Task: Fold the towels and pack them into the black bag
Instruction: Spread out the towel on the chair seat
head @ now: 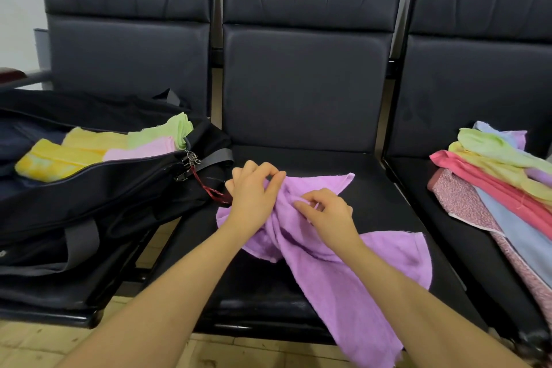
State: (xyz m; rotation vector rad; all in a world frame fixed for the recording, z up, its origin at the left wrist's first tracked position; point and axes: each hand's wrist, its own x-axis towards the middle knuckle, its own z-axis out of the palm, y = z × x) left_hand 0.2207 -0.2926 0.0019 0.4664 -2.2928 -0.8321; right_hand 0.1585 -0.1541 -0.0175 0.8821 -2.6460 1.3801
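Bag (98,188) left, towel (343,263) centre, pile (501,185) right.

Both hands (254,188) on purple towel (343,263)

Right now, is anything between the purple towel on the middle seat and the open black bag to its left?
Nothing visible blocks it. The purple towel lies crumpled on the middle seat, gripped by both hands, left hand and right hand. The black bag is unzipped and open, folded towels inside it, with room at the far left.
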